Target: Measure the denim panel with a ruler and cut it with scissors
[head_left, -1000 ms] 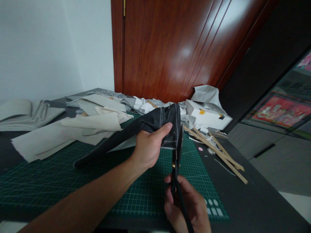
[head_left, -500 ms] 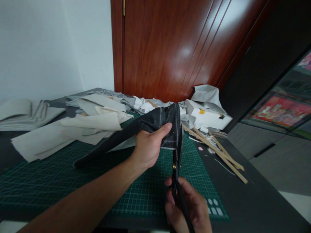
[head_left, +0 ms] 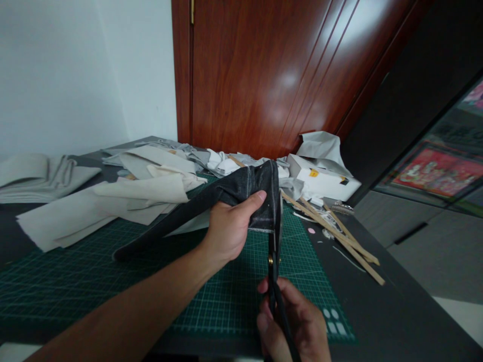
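Note:
A piece of dark denim [head_left: 196, 203] with pale stitching is held up over the green cutting mat [head_left: 226, 306]. My left hand [head_left: 230, 229] grips it, thumb on top and the other fingers hidden beneath the cloth. In my right hand [head_left: 298, 322] is a pair of black scissors [head_left: 272, 271] with a brass-coloured pivot, fingers wrapped round the handles. The blades point away from me and lie along the right edge of the denim; whether they bite into it I cannot tell.
Pale fabric pieces [head_left: 101, 206] lie at the left, beside a folded stack of cloth [head_left: 45, 178]. Crumpled scraps run along the back by the wooden door [head_left: 256, 75]. A white box [head_left: 324, 178] stands at the back right, with several thin wooden strips [head_left: 339, 236] in front.
The scissors have shifted very slightly against the denim's right edge, with the right hand barely moving. The left hand and the cloth are almost where they were.

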Tool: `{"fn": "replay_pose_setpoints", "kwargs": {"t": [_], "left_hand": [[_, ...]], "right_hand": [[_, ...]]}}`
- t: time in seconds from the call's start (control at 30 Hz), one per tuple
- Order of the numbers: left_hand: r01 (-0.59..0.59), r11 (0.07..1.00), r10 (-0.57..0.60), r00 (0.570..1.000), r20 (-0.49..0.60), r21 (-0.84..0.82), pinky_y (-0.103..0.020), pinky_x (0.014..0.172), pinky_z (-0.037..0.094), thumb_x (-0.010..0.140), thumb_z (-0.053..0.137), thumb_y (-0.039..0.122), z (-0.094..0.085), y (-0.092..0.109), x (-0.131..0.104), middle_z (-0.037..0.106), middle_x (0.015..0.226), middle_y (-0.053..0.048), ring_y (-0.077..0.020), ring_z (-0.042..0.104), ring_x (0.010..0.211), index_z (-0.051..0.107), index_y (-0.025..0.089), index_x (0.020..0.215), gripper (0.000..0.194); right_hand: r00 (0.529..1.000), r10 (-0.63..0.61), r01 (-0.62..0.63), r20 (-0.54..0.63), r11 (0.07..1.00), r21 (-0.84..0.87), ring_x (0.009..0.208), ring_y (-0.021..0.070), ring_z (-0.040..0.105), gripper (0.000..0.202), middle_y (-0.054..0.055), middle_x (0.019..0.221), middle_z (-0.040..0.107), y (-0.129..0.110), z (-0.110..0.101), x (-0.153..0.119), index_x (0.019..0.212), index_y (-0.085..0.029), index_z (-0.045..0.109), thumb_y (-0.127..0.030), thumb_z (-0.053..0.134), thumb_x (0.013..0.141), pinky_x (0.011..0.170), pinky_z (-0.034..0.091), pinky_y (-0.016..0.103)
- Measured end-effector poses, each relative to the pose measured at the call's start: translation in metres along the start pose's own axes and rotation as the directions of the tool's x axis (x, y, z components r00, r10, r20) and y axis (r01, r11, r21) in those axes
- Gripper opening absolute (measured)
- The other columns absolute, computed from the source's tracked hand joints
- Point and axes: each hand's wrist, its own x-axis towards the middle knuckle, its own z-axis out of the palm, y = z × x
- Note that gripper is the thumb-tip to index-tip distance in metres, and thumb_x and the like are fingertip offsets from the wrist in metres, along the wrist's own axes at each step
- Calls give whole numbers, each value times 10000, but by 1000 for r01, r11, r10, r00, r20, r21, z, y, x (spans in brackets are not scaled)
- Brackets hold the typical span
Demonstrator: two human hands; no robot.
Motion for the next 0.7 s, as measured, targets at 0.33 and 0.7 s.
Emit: {"fn": "replay_pose_setpoints", "kwargs": {"t": [0.33,0.7], "left_hand": [[18,1000,-18,1000,0,-5,-454,1003,606,691,905,198,-4,-2,1,828,876,-38,-219,786,846,786,167,730,129],[75,997,-75,997,11,16,-456,1014,605,642,941,199,-4,0,1,837,902,-49,-238,794,889,823,166,794,195]], "right_hand": [[994,-112,112,6,993,-34,427,72,321,292,-69,537,493,19,-4,0,909,-225,739,-445,839,745,392,258,189],[995,-102,101,-8,993,-67,411,79,343,360,-55,556,516,28,-7,-2,944,-220,736,-521,824,768,386,223,216]]}}
